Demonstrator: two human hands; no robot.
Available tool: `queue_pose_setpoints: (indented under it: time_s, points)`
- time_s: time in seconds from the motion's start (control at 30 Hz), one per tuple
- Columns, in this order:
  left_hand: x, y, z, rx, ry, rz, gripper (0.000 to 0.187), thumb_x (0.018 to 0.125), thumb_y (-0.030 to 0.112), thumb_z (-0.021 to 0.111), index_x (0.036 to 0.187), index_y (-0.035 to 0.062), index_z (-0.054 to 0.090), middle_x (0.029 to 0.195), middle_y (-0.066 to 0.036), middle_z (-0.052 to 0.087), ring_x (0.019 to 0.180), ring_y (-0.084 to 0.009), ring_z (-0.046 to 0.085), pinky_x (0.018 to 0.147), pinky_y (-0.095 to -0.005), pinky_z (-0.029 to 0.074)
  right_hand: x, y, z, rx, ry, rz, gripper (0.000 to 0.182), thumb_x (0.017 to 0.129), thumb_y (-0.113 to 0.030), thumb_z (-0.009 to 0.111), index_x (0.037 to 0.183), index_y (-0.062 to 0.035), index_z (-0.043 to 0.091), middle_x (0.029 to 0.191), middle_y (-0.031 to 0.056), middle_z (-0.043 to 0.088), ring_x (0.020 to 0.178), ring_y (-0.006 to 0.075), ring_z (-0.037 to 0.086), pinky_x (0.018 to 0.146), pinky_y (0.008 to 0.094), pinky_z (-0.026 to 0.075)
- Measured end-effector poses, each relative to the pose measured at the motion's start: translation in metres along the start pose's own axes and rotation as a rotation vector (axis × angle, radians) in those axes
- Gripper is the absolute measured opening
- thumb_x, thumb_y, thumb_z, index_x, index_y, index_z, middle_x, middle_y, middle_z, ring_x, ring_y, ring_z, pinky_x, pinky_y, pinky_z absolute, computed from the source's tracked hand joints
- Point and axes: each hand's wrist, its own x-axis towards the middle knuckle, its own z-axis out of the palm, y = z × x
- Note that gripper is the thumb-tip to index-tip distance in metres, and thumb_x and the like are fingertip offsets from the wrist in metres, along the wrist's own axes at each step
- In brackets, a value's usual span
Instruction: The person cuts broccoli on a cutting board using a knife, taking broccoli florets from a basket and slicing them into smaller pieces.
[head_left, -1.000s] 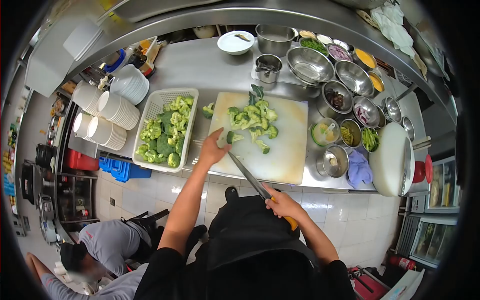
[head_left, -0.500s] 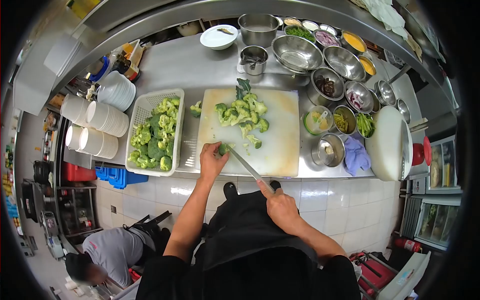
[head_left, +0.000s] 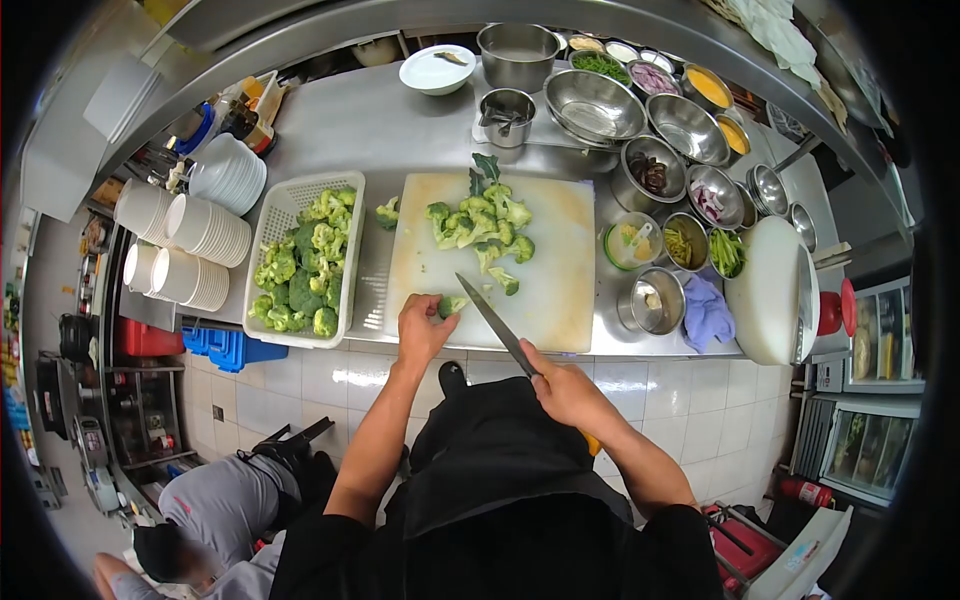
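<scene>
My left hand (head_left: 424, 326) is closed on a small broccoli floret (head_left: 452, 306) at the near edge of the white cutting board (head_left: 550, 300). My right hand (head_left: 563, 387) grips a kitchen knife (head_left: 497, 325) by its handle. The blade points away and to the left over the board, its tip a little to the right of the floret and apart from it. Farther back on the board lies a pile of cut broccoli florets (head_left: 478, 222), with a dark leafy piece (head_left: 484, 172) behind it.
A white basket (head_left: 352, 240) of broccoli stands left of the board, with a loose floret (head_left: 388, 212) between. Stacked white bowls (head_left: 205, 232) line the far left. Metal bowls (head_left: 653, 300) of ingredients and a purple cloth (head_left: 708, 316) are at right. Another person (head_left: 225, 505) bends at lower left.
The knife has moved away from the floret, its blade swinging to a steeper angle. My left hand keeps hold of the floret, which now shows more of its cut side.
</scene>
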Motion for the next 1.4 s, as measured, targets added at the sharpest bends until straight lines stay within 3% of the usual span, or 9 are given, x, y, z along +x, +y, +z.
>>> queue_pose_setpoints:
  time_s: [0.2, 0.37, 0.5, 0.67, 0.77, 0.9, 1.1, 1.2, 1.4]
  points:
    - [-0.002, -0.01, 0.004, -0.038, 0.023, 0.006, 0.038, 0.068, 0.012, 0.085, 0.099, -0.0039, 0.069, 0.092, -0.014, 0.065, 0.083, -0.0257, 0.066, 0.076, -0.0344, 0.055, -0.006, 0.021, 0.032, -0.027, -0.027, -0.004, 0.066, 0.093, -0.011, 0.053, 0.154, -0.0189, 0.031, 0.073, 0.0272, 0.064, 0.072, 0.0475, 0.063, 0.072, 0.0554, 0.051]
    - [0.001, -0.008, -0.001, -0.081, 0.042, 0.006, 0.039, 0.067, 0.013, 0.085, 0.101, -0.0018, 0.071, 0.089, -0.012, 0.065, 0.075, -0.022, 0.064, 0.071, -0.0347, 0.054, 0.01, 0.035, 0.049, 0.036, 0.074, -0.087, 0.07, 0.091, -0.008, 0.054, 0.154, -0.0266, 0.031, 0.072, 0.0256, 0.064, 0.072, 0.0457, 0.063, 0.071, 0.0549, 0.05]
    - [0.036, 0.001, -0.082, -0.035, 0.133, -0.07, 0.049, 0.067, 0.016, 0.087, 0.108, -0.0038, 0.069, 0.093, -0.014, 0.065, 0.082, -0.0234, 0.065, 0.075, -0.036, 0.054, 0.012, 0.033, 0.045, 0.059, 0.054, -0.045, 0.065, 0.095, -0.01, 0.051, 0.154, -0.0306, 0.032, 0.074, 0.0201, 0.067, 0.073, 0.0401, 0.067, 0.075, 0.0465, 0.053]
    - [0.125, 0.012, -0.186, 0.334, 0.721, 0.431, 0.07, 0.072, 0.021, 0.087, 0.128, -0.0073, 0.057, 0.121, -0.023, 0.062, 0.11, -0.0311, 0.061, 0.09, -0.0408, 0.051, 0.011, 0.035, 0.054, 0.084, 0.065, -0.009, 0.064, 0.097, -0.011, 0.048, 0.155, -0.0317, 0.032, 0.074, 0.0153, 0.068, 0.074, 0.0339, 0.069, 0.079, 0.0422, 0.054]
    - [0.158, 0.004, -0.161, 0.033, 0.398, 0.092, 0.074, 0.076, 0.027, 0.083, 0.135, -0.0065, 0.053, 0.122, -0.024, 0.064, 0.108, -0.0363, 0.064, 0.091, -0.0416, 0.051, 0.013, 0.038, 0.059, 0.108, 0.07, -0.003, 0.063, 0.097, -0.012, 0.049, 0.154, -0.0324, 0.032, 0.074, 0.014, 0.069, 0.073, 0.0331, 0.069, 0.079, 0.0415, 0.054]
    - [0.185, -0.035, -0.061, 0.361, -0.01, 0.06, 0.074, 0.082, 0.031, 0.075, 0.141, -0.0026, 0.046, 0.117, -0.025, 0.066, 0.103, -0.0396, 0.066, 0.09, -0.0438, 0.053, 0.012, 0.029, 0.054, 0.084, 0.092, 0.004, 0.063, 0.097, -0.012, 0.05, 0.154, -0.0329, 0.033, 0.075, 0.013, 0.069, 0.073, 0.0327, 0.069, 0.079, 0.0415, 0.054]
    - [0.196, -0.044, 0.0, 0.405, 0.141, -0.472, 0.055, 0.088, 0.026, 0.063, 0.138, 0.0058, 0.049, 0.12, -0.027, 0.062, 0.102, -0.0458, 0.064, 0.089, -0.0498, 0.052, 0.01, 0.028, 0.057, 0.065, 0.112, 0.012, 0.064, 0.097, -0.012, 0.05, 0.154, -0.033, 0.032, 0.075, 0.0127, 0.069, 0.074, 0.0327, 0.069, 0.079, 0.0418, 0.054]
    - [0.192, -0.058, 0.0, 0.247, 0.259, -0.46, 0.052, 0.083, 0.022, 0.069, 0.131, 0.0063, 0.055, 0.115, -0.026, 0.063, 0.109, -0.0452, 0.061, 0.09, -0.0514, 0.05, 0.012, 0.031, 0.058, 0.068, 0.128, -0.005, 0.064, 0.096, -0.01, 0.05, 0.154, -0.0324, 0.033, 0.075, 0.0129, 0.069, 0.074, 0.0326, 0.069, 0.078, 0.0414, 0.054]
    - [0.104, -0.01, -0.018, 0.005, 0.405, 0.306, 0.046, 0.075, -0.005, 0.065, 0.119, 0.0018, 0.056, 0.111, -0.021, 0.051, 0.108, -0.04, 0.051, 0.094, -0.0454, 0.045, 0.011, 0.035, 0.052, 0.12, 0.11, -0.026, 0.063, 0.095, -0.01, 0.051, 0.153, -0.0299, 0.036, 0.075, 0.0139, 0.068, 0.074, 0.032, 0.069, 0.078, 0.0407, 0.054]
